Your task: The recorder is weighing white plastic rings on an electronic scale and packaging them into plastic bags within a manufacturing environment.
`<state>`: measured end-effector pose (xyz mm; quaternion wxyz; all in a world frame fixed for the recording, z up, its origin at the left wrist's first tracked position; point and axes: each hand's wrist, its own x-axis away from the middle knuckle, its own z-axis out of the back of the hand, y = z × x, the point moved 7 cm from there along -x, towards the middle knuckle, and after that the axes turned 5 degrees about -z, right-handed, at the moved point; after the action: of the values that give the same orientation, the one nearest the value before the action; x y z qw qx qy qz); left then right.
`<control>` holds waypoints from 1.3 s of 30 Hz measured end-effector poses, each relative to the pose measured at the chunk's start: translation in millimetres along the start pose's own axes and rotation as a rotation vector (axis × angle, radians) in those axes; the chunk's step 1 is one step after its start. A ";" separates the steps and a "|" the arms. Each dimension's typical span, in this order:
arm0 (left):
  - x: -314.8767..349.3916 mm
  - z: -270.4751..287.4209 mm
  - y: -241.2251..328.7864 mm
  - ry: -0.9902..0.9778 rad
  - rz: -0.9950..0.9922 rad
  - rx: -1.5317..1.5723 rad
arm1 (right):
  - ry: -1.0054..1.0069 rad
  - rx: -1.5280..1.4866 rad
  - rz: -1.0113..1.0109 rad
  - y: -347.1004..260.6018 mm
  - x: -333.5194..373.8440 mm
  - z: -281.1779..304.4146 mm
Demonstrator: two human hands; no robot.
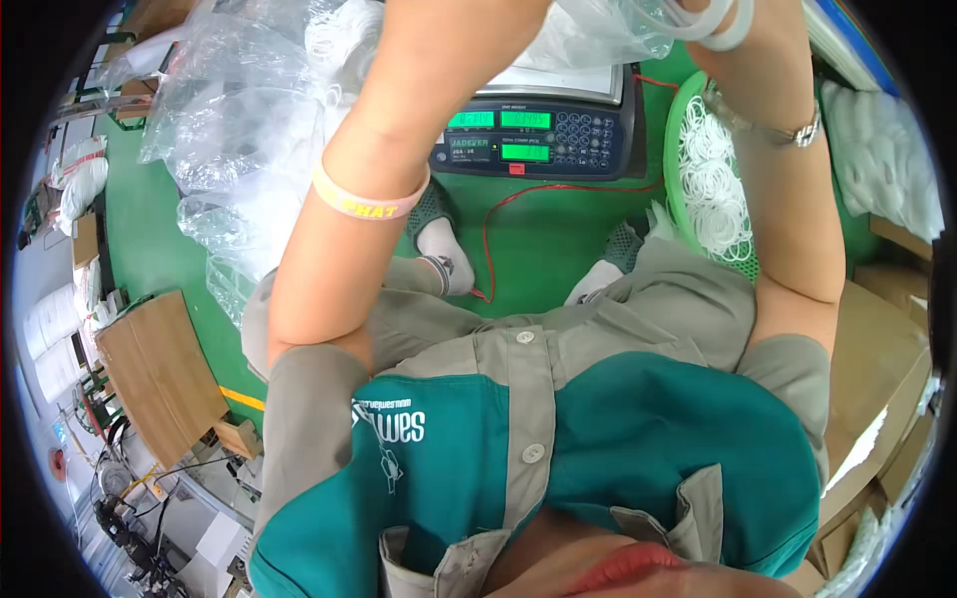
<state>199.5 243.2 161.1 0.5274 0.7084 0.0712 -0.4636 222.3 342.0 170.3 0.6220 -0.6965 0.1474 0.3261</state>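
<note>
My left hand (464, 35) reaches over a counting scale (588, 140); its fingers are cut off by the top edge. At the upper right, my right hand (755, 75) has several white plastic rings (736, 28) hanging at its fingers, which are only partly in view. Between the hands, a clear plastic bag (623, 40) with white contents lies over the scale's metal pan (598, 84). Below my right hand stands a green basket (674, 164) holding many loose white rings (712, 194).
Large clear plastic bags (234, 85) spread to the left of the scale. A red cable (558, 186) crosses the green floor near my feet. Cardboard boxes (867, 349) stand at the right, beside a bag of white items (882, 149). A brown board (159, 379) is at the left.
</note>
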 end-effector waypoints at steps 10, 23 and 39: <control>11.7 -3.4 -10.3 0.101 0.279 0.343 | 0.270 0.319 0.052 2.2 23.3 2.4; 13.8 24.5 -21.0 0.295 0.419 0.248 | 0.180 -0.211 -0.433 24.3 25.6 0.7; 13.7 49.9 -24.9 0.144 0.445 0.209 | 0.164 -0.205 -0.458 24.5 25.4 9.7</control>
<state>163.5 208.0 133.4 0.5340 0.7884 -0.0975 -0.2893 223.6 351.9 135.1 0.5917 -0.7953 0.0021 0.1324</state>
